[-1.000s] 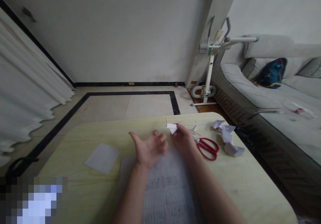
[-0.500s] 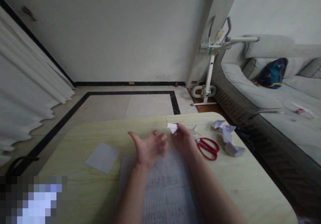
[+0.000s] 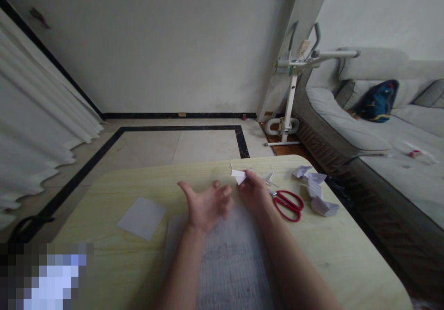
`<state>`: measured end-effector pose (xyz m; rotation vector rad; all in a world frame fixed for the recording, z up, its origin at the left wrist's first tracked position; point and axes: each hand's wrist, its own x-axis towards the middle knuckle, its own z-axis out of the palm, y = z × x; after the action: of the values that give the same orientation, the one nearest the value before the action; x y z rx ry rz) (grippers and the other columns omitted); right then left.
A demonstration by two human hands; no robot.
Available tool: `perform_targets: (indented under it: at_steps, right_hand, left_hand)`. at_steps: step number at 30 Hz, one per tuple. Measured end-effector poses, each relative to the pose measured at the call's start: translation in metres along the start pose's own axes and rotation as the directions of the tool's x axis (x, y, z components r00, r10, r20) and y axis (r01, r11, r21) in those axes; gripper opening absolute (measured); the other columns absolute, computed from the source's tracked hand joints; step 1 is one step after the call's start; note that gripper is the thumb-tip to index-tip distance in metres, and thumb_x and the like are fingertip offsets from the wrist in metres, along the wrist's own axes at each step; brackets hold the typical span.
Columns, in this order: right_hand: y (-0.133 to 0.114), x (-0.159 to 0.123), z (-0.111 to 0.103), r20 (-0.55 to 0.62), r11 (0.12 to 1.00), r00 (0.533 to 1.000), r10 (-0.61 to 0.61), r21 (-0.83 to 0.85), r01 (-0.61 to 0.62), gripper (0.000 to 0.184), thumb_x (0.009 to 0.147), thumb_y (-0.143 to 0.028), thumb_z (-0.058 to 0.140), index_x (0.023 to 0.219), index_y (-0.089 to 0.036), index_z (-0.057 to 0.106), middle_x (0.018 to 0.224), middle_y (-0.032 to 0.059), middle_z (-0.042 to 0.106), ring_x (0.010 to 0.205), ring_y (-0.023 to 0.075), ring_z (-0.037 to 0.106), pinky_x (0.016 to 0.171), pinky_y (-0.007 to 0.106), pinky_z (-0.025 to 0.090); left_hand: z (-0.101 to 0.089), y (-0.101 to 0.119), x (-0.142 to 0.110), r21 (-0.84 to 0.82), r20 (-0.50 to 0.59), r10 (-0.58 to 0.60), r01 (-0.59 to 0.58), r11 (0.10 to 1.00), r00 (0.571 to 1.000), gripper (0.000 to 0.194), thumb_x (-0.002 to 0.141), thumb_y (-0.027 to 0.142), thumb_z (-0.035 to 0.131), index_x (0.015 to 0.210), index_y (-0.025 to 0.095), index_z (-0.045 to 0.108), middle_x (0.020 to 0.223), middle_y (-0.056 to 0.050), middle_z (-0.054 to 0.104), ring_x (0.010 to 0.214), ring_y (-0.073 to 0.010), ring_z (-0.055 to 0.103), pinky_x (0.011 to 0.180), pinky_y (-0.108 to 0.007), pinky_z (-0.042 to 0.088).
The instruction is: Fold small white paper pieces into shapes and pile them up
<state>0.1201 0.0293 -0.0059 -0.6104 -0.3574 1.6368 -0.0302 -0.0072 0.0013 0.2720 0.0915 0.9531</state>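
Between the fingers of my right hand (image 3: 255,190) is a small folded piece of white paper (image 3: 238,176), its flat strip and pointed lower part sticking out to the left. My left hand (image 3: 210,204) is held just left of it, thumb stretched out and the other fingers partly curled, with nothing in it. Under both forearms lies a written, lined sheet (image 3: 232,263). A plain square of paper (image 3: 141,218) lies flat to the left. Red-handled scissors (image 3: 288,205) rest right of my right hand, blades partly hidden, with paper scraps (image 3: 269,176) just behind.
Several folded paper pieces (image 3: 315,189) sit along the right side of the wooden table (image 3: 347,263). Past the table's right edge stands a grey sofa (image 3: 388,171). A white exercise machine (image 3: 290,97) is near the far wall, and a white curtain (image 3: 41,115) hangs at left.
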Motion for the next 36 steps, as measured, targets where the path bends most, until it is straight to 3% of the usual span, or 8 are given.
perform_targets:
  at_steps: [12, 25, 36]
  right_hand:
    - [-0.0005, -0.0012, 0.0008, -0.008, 1.000, 1.000, -0.012, -0.027, 0.012, 0.015, 0.068, -0.020, 0.071, 0.061, -0.016, 0.058, 0.055, -0.0034, 0.056, 0.047, 0.0066, 0.048, 0.042, 0.016, 0.040]
    - [-0.0001, -0.0001, -0.0013, 0.031, 1.000, 0.999, 0.010, -0.012, -0.010, 0.011, 0.069, -0.020, 0.070, 0.064, -0.015, 0.062, 0.056, -0.0022, 0.059, 0.048, 0.0063, 0.050, 0.043, 0.015, 0.041]
    - [-0.0012, -0.0012, 0.0021, -0.002, 0.999, 1.000, -0.005, -0.041, 0.005, 0.010, 0.067, -0.021, 0.069, 0.062, -0.016, 0.062, 0.055, -0.0018, 0.058, 0.047, 0.0073, 0.048, 0.042, 0.016, 0.041]
  left_hand:
    - [-0.0009, 0.0004, -0.0005, 0.010, -0.003, -0.016, 0.016, 1.000, 1.000, 0.092, 0.054, 0.093, 0.019, 0.085, 0.017, 0.058, 0.080, -0.009, 0.057, 0.058, -0.0208, 0.057, 0.039, -0.031, 0.048]
    - [-0.0020, -0.0004, -0.0004, 0.006, -0.014, -0.035, 0.035, 0.999, 0.999, 0.091, 0.053, 0.093, 0.020, 0.084, 0.017, 0.059, 0.082, -0.010, 0.057, 0.059, -0.0213, 0.058, 0.039, -0.031, 0.048]
    - [-0.0019, 0.0002, -0.0005, 0.003, -0.006, -0.043, 0.043, 0.999, 0.999, 0.091, 0.054, 0.093, 0.019, 0.084, 0.017, 0.059, 0.080, -0.008, 0.056, 0.057, -0.0218, 0.057, 0.038, -0.032, 0.048]
